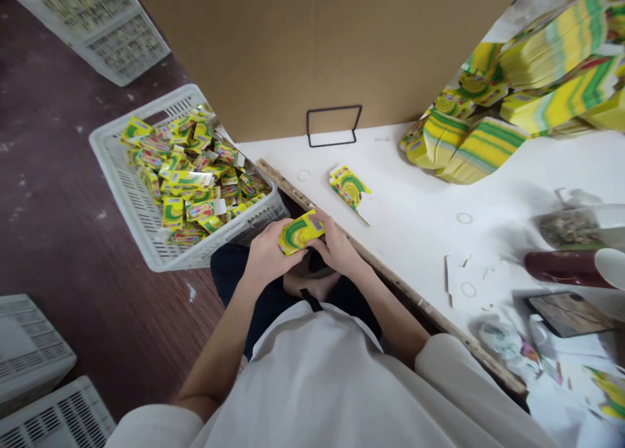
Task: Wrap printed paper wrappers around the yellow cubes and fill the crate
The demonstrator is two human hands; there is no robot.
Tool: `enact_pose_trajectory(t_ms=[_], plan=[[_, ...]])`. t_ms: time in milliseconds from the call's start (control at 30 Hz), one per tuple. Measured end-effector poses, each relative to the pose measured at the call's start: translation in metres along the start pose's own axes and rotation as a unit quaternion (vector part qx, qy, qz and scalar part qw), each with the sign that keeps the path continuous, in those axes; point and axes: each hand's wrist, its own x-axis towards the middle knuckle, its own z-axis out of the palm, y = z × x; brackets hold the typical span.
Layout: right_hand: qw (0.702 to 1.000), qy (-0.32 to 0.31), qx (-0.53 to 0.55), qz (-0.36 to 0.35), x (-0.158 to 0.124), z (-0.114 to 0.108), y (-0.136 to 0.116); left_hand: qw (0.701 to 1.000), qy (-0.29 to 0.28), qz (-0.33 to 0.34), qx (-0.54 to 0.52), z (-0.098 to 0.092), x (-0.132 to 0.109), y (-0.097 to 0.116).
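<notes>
Both hands hold one small yellow-and-green cardboard box (301,232) above my lap, just off the table's edge. My left hand (267,251) grips its left end, and my right hand (336,245) has fingers and thumb closed on its right end, near a printed barcode. On the white table (390,207) in front lies a flat yellow carton (349,186) with a cut-out edge. To the left, a white plastic crate (117,181) holds many small yellow boxes (190,178) in a loose heap.
A tall brown cardboard box (332,51) stands behind a black wire stand (333,126). Stacks of flat yellow-green cartons (481,150) lie at the right. Nearer are a maroon cup (561,266), a phone (569,313) and crumpled plastic (502,340). More white crates (34,337) sit on the floor.
</notes>
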Motion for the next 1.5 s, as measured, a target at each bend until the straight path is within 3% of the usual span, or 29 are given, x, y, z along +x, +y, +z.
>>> enact_pose_trajectory(t_ms=[133,200,267,333,467,533,667,833,1000,1067,1167,1267,1400,1500], plan=[[0.999,-0.009,0.023,0.029,0.002,0.005,-0.002,0.998,0.019,-0.033,-0.052,0.006,-0.002,-0.009],[0.998,0.023,0.011,0.057,0.008,-0.006,0.0,0.992,0.086,-0.063,-0.061,0.0,0.006,-0.022],[0.99,0.093,-0.022,0.1,0.015,-0.023,0.008,0.976,0.197,-0.087,-0.043,-0.009,0.02,-0.04],[0.969,0.159,-0.097,0.164,0.023,-0.042,0.02,0.968,0.237,-0.083,-0.007,-0.016,0.033,-0.058],[0.878,0.18,-0.306,0.321,0.036,-0.06,0.05,0.983,0.145,-0.11,0.025,-0.003,0.03,-0.075],[0.865,0.173,-0.331,0.335,0.038,-0.059,0.062,0.988,0.091,-0.118,0.03,0.012,0.015,-0.074],[0.87,0.188,-0.325,0.319,0.037,-0.055,0.072,0.994,0.018,-0.11,0.005,0.03,-0.011,-0.065],[0.877,0.206,-0.273,0.337,0.036,-0.057,0.065,0.993,0.004,-0.103,-0.065,0.029,-0.014,-0.056],[0.936,0.256,-0.078,0.228,0.031,-0.056,0.04,0.968,-0.005,-0.102,-0.228,0.036,-0.006,-0.044],[0.958,0.22,-0.033,0.18,0.027,-0.046,0.021,0.941,0.01,-0.109,-0.321,0.04,0.0,-0.035],[0.988,0.094,0.022,0.118,0.02,-0.016,-0.011,0.894,0.085,-0.121,-0.424,0.04,0.011,-0.014],[0.99,-0.025,0.122,0.067,0.011,0.017,-0.033,0.858,0.157,-0.141,-0.468,0.033,0.019,0.008],[0.966,-0.031,0.247,0.073,0.002,0.042,-0.041,0.808,0.252,-0.162,-0.507,0.028,0.021,0.019],[0.963,-0.029,0.245,0.103,0.002,0.043,-0.032,0.803,0.281,-0.199,-0.487,0.035,0.017,0.016]])
